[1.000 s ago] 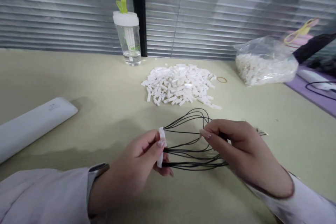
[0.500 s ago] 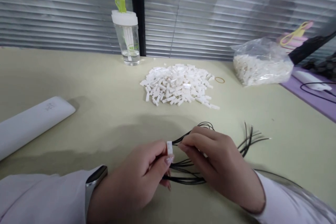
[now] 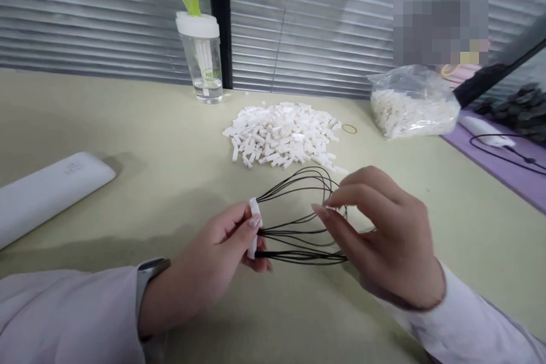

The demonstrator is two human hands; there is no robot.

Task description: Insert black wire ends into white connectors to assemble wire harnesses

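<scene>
- White strip (image 3: 255, 208), pinched firmly in the left hand (image 3: 209, 267).
- Black wires (image 3: 273, 255) run from that grip toward the right hand (image 3: 384, 239), thumb and fingertip nearly meeting; cannot tell whether they hold one.
- Pale table (image 3: 162, 125) beneath.
- Beyond the grip, white pile (image 3: 281, 135), then blinds (image 3: 106, 17).

Tabletop (image 3: 170, 136) lies open between white case (image 3: 51, 196) and white pile (image 3: 281, 133), whose near side black wires (image 3: 298, 256) obstruct.

White on connector strip (image 3: 255, 207); black throughout wires (image 3: 307, 257). White across small pieces (image 3: 281, 133) and on bottle lid (image 3: 197, 25), lime green on tab (image 3: 193, 4), green for lettering (image 3: 212, 73). Pale yellow-green over tabletop (image 3: 153, 125), purple on mat (image 3: 512, 170). Grey-silver horizontal stripes across blinds (image 3: 106, 17). Off-white on sleeves (image 3: 77, 313).
</scene>
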